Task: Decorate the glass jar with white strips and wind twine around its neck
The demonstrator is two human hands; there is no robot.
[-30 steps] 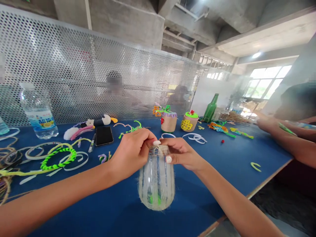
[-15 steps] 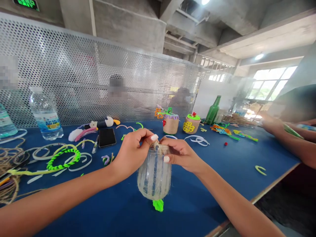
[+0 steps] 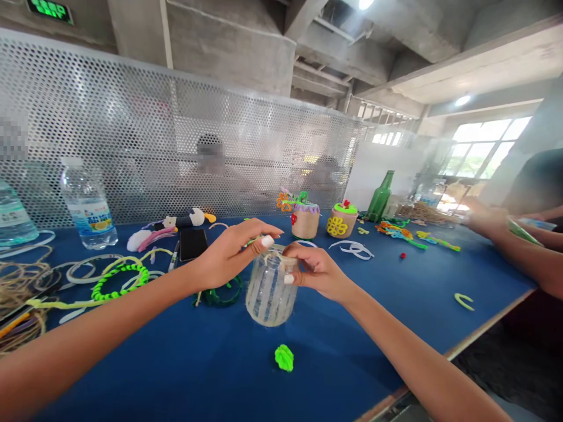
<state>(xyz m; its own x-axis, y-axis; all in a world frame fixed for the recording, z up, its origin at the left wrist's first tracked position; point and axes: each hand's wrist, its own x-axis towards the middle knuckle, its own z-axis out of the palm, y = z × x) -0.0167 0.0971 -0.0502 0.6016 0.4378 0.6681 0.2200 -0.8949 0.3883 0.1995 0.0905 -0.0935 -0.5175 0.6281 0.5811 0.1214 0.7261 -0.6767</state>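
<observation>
A clear glass jar (image 3: pixel 270 296) with pale vertical stripes and twine round its neck stands upright near the middle of the blue table. My right hand (image 3: pixel 314 271) grips its rim from the right, thumb on the outside and fingers at the top. My left hand (image 3: pixel 237 249) is at the rim's upper left, thumb near the twine and fingers extended over the mouth; whether it pinches anything is hard to see. A bright green fuzzy piece (image 3: pixel 284 357) lies in front of the jar.
Left are a water bottle (image 3: pixel 90 205), a phone (image 3: pixel 192 244), a green twisted ring (image 3: pixel 119 282) and twine. Behind stand two decorated pots (image 3: pixel 305 223) (image 3: pixel 342 221) and a green bottle (image 3: pixel 380 196). Another person's arm (image 3: pixel 505 237) is at the right.
The jar has moved back, away from the green fuzzy piece, and shows upright. My left fingers have straightened over the rim. My right hand still grips the jar.
</observation>
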